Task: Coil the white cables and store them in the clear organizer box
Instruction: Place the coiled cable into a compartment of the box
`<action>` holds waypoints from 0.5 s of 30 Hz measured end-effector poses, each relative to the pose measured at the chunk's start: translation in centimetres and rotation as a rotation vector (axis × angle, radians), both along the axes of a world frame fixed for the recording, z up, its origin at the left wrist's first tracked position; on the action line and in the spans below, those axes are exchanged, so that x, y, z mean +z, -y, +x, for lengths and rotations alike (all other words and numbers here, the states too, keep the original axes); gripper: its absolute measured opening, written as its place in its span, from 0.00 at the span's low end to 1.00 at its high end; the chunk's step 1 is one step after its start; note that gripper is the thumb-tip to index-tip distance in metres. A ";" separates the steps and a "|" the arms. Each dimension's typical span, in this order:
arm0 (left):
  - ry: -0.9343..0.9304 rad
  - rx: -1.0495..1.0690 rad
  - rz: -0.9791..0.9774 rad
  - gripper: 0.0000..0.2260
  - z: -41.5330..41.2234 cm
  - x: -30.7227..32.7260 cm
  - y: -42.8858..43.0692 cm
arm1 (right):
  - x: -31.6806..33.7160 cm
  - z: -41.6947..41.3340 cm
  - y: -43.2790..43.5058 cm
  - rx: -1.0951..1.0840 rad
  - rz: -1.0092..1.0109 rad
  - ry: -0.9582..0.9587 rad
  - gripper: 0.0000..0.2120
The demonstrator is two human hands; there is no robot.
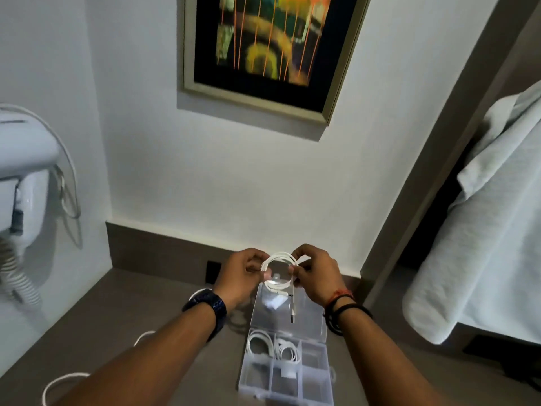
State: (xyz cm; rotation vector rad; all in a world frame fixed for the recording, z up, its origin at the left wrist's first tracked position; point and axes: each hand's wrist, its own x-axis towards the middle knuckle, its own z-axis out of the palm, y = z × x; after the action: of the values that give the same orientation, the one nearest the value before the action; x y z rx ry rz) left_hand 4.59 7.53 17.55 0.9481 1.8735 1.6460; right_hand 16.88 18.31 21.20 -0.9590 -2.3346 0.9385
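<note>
Both hands hold a coiled white cable over the open organizer box.

The left hand (238, 276) and right hand (317, 276) pinch the coiled white cable (279, 271) above the clear organizer box (316, 385) on the worktop (117, 323); two back compartments hold cable coils (273, 345), a middle one a small white adapter (288, 373).

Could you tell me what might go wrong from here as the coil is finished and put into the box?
1. The coil is only pinched between the left hand and right hand, with nothing visibly tying it; it may spring open on release.
2. Its loose plug end dangles over the open lid and could snag there.
3. The two rear-left compartments of the box already hold coils, so this one should probably go in an empty one.
</note>
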 end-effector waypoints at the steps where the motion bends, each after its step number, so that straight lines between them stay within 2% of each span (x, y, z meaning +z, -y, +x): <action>1: 0.009 0.015 -0.023 0.10 -0.1 -1.6 0.0 | -1.6 -0.3 0.0 -0.011 -0.017 0.008 0.06; 4: 0.061 0.053 -0.086 0.12 0.0 -6.8 -0.3 | -6.8 -1.1 -0.3 -0.036 -0.078 0.053 0.10; 6: 0.088 0.090 -0.151 0.14 0.3 -10.1 -0.4 | -10.3 -1.4 -0.4 -0.055 -0.125 0.088 0.10; 10: 0.086 0.091 -0.218 0.12 0.6 -16.3 -0.7 | -17.1 -1.7 -0.6 -0.130 -0.171 0.136 0.08; 15: -0.076 0.105 -0.334 0.04 0.9 -20.8 -1.4 | -23.3 -1.7 -0.6 -0.184 -0.229 0.170 0.05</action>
State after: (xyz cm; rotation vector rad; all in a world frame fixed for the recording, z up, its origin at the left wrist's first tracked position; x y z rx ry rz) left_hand 5.54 8.89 -3.20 0.7921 2.1947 1.3084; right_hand 15.13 18.93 -2.09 -1.3693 -2.2582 1.1027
